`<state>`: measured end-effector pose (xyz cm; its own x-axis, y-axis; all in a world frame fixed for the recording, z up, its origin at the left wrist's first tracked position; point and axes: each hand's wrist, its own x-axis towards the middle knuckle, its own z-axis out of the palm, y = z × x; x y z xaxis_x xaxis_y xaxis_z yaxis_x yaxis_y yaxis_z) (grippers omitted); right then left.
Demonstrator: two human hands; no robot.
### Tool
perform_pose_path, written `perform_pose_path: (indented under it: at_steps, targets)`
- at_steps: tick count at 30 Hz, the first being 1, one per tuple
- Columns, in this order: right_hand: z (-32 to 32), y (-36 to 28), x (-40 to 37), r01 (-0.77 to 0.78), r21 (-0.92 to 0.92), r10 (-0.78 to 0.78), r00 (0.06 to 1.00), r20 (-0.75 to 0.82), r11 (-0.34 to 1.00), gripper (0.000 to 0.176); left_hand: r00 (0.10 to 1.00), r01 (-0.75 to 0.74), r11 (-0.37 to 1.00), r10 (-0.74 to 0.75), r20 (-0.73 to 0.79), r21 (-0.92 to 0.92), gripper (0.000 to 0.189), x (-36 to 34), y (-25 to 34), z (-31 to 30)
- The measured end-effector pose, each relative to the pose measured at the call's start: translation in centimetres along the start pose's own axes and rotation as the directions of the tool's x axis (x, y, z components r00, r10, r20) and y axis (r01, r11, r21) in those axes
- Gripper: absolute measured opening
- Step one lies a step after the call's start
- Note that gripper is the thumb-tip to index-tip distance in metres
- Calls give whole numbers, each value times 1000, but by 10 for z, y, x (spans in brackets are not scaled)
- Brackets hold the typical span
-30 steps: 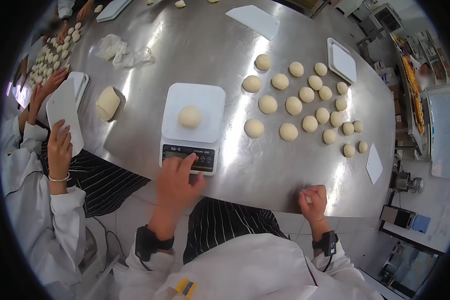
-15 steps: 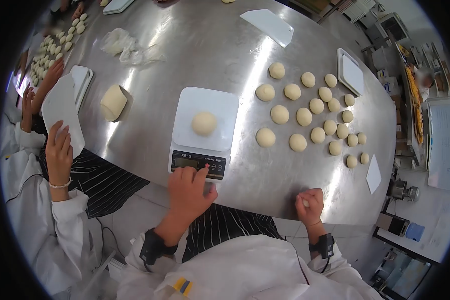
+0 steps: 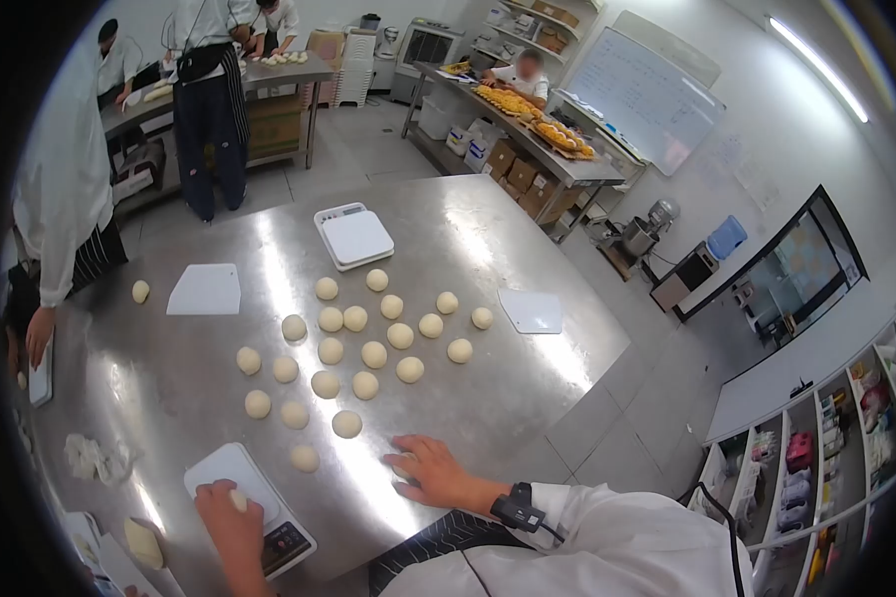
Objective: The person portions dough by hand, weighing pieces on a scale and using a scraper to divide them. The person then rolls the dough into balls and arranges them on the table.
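My left hand (image 3: 231, 527) is over the white plate of a digital kitchen scale (image 3: 219, 464), its fingers curled round a dough ball (image 3: 238, 499) that shows only in part. The scale's dark button panel shows beside the hand. My right hand (image 3: 436, 474) is low over the steel table, its fingers bent over a small pale piece of dough (image 3: 404, 480) that is mostly hidden. Several round dough balls (image 3: 365, 385) lie in loose rows beyond both hands, the nearest dough ball (image 3: 305, 459) just past the scale.
A larger dough piece (image 3: 143, 543) and a crumpled plastic bag (image 3: 98, 460) lie at the left. White scrapers (image 3: 205, 290) (image 3: 532, 311) and a second scale (image 3: 355, 237) rest farther back on the table. A co-worker's hand (image 3: 40, 333) is at the left edge.
My view has swung up and to the right, showing more of the room. My left hand has moved from the scale's buttons onto the dough ball. My right hand has loosened from a fist.
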<state>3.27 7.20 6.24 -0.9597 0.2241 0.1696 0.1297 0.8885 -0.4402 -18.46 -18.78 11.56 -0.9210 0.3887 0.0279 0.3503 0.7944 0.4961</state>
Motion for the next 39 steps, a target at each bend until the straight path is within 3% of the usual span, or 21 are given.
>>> perform_pose_path:
  at_steps: [2, 4, 6, 8, 10, 12, 15, 16, 18, 19, 21, 22, 24, 31, 39]
  targets:
    - [5, 7, -6, -12, 18, 13, 1000, -14, 1000, 52, 988, -156, 983, 157, 6, -102, 36, -21, 36, -9]
    - [6, 9, -11, -21, 40, 22, 1000, -15, 999, 52, 939, -285, 949, 305, 159, -133, 38, -39, 57, 7]
    - [3, 8, -11, -68, -16, 69, 996, 54, 998, 53, 873, -348, 925, 379, 308, -152, 42, -53, 66, 44]
    - [1, 4, -7, -74, -43, 77, 994, 75, 996, 54, 846, -401, 908, 419, 330, -126, 45, -63, 56, 89]
    - [3, 4, -5, -82, -76, 89, 992, 94, 994, 55, 814, -456, 884, 462, 352, -106, 49, -69, 60, 97]
    - [11, 9, -2, -56, -15, 57, 993, 105, 998, 58, 866, -358, 931, 360, 348, -72, 63, -79, 63, 95]
    - [20, 17, -2, -2, -16, 2, 999, 36, 1000, 56, 880, -386, 911, 410, 239, -143, 72, -93, 51, 75]
    - [23, 22, -3, -2, -16, 2, 1000, 31, 1000, 56, 879, -391, 910, 414, 236, -141, 72, -100, 47, 65]
    - [26, 31, -3, 97, 74, -88, 989, -120, 993, 55, 909, -409, 900, 416, -20, 153, 51, -112, 37, 50]
    - [25, 30, -3, 102, 72, -92, 988, -126, 992, 55, 907, -411, 898, 420, -27, 157, 51, -116, 26, 49]
    - [25, 30, -3, 91, 57, -85, 992, -95, 994, 50, 962, -265, 919, 272, 18, 293, 70, -123, 2, 49]
    - [26, 30, -3, 96, 53, -90, 990, -104, 994, 50, 961, -268, 917, 278, 10, 295, 70, -127, -4, 47]
    - [29, 32, -3, 92, 56, -87, 992, -89, 994, 49, 958, -268, 923, 226, 175, 277, 74, -132, -10, 44]
    - [33, 33, -5, 100, 63, -91, 986, -136, 993, 47, 963, -244, 953, 217, 158, 180, 71, -135, -7, 38]
    - [39, 35, -6, 112, 83, -95, 978, -186, 990, 47, 958, -270, 914, 222, 182, 303, 71, -131, 4, 28]
